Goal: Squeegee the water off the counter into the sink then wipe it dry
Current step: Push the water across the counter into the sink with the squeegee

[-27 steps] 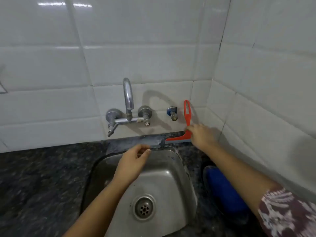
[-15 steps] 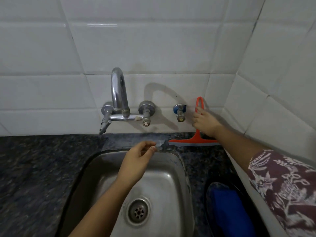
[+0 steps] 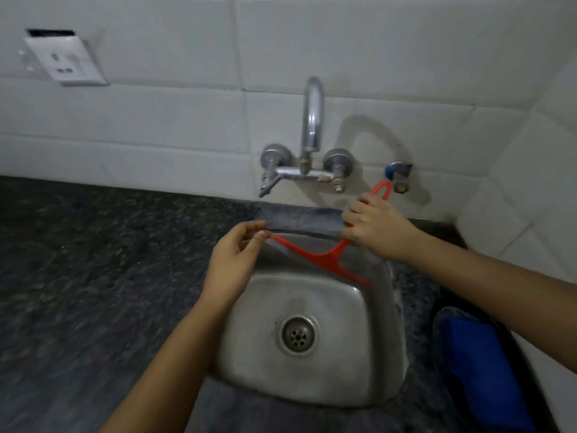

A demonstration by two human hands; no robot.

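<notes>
**Squeegee held over the sink's back rim**

Water could be missed or flicked onto the tiles if the blade is tilted off the granite counter (image 3: 93,260). The red squeegee (image 3: 321,256) is gripped at its handle by the closed right hand (image 3: 374,226); its blade end is pinched by the left hand (image 3: 234,260) above the steel sink (image 3: 384,354).

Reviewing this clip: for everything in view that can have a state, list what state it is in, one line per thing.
Squeegee: held by the handle, blade tilted over the back of the sink.
Right hand: closed on the squeegee handle.
Left hand: fingertips pinched at the blade's left end.
Tap: no water running.
Sink: no standing water, drain unplugged.
Blue cloth: lying unused on the counter right of the sink.
Counter: dark; wetness cannot be told.
</notes>
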